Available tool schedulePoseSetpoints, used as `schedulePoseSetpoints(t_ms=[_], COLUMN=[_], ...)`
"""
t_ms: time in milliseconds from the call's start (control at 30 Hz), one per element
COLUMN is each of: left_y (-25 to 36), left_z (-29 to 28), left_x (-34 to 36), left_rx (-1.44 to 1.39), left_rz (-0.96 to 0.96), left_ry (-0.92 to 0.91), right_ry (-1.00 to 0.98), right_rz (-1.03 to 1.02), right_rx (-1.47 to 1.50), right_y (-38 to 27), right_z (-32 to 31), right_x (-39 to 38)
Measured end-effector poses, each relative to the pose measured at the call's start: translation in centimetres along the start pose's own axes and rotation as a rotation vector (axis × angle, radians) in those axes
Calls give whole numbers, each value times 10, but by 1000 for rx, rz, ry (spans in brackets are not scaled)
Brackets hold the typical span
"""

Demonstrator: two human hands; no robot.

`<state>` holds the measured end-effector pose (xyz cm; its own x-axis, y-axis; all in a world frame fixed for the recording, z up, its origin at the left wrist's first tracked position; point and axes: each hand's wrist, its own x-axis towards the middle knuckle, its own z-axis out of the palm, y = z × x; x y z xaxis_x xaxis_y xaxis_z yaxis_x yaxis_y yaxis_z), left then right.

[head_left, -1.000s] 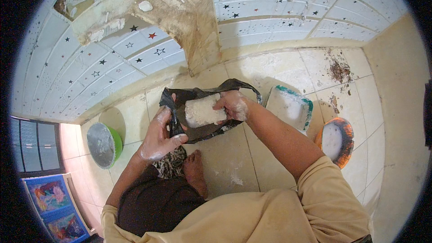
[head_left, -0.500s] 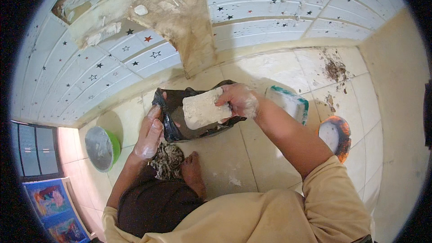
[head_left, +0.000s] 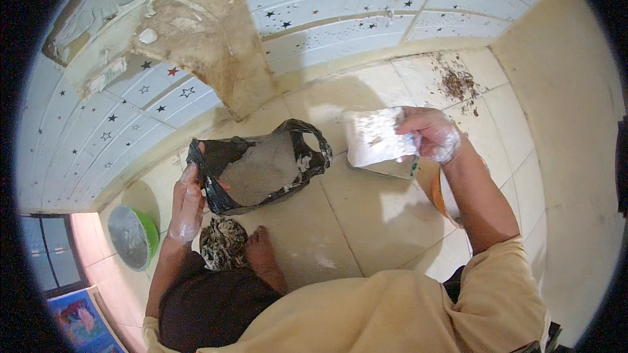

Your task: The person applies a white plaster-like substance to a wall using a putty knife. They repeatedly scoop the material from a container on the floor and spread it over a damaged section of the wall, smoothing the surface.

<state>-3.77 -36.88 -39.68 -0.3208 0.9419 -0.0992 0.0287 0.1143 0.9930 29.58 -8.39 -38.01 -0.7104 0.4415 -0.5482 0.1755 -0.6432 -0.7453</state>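
My left hand (head_left: 187, 206) is closed on the left edge of a black plastic bag (head_left: 307, 163), holding it up with its mouth wide. Pale grey powder (head_left: 258, 170) lies inside the bag. To the right of the bag, my right hand (head_left: 432, 134) grips a white, box-shaped container (head_left: 373, 147) by its right end. Lumpy pale powder appears heaped on it; glare and motion blur its walls. Both hands are smeared with white. Partly hidden below the container is a tray with a green edge (head_left: 413, 168).
An orange-sided bowl (head_left: 447, 189) stands behind my right forearm. On the left is a green bucket (head_left: 134, 235) with grey contents. A patterned cloth (head_left: 222, 242) lies by my bare foot (head_left: 265, 258). Brown debris (head_left: 458, 84) litters the tiles near the wall with torn star-patterned covering (head_left: 288, 26).
My right hand has lifted the powder-heaped container out from over the bag and carried it right, above the tray. My left hand still holds the bag. The view has shifted.
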Motion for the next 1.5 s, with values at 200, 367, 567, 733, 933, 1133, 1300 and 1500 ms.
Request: schedulePoseSetpoints(t_ms=[200, 367, 567, 733, 933, 1133, 1300, 1500], left_y=[-6, 1, 3, 8, 10, 17, 24, 38], left_z=[-4, 7, 5, 4, 5, 0, 3, 18], left_x=[0, 3, -4, -5, -6, -16, -10, -6], left_rx=[15, 8, 19, 33, 62, 67, 102, 55], left_rz=[-37, -17, -55, -42, 3, -50, 2, 50], left_ry=[5, 27, 64, 31, 0, -52, -144, -181], right_ry=[231, 665, 818, 777, 963, 764, 281, -75], right_rz=[-16, -164, -406, -677, -407, -368, -418, -727], right_rx=[-142, -1122, -1510, -1583, -1347, -229, -417, -1573], right_y=[24, 108, 110, 112, 134, 58, 17, 66], right_z=[-72, -142, -61, -45, -78, -79, 57, 178], right_x=[-9, 33, 8, -5, 5, 4, 9, 69])
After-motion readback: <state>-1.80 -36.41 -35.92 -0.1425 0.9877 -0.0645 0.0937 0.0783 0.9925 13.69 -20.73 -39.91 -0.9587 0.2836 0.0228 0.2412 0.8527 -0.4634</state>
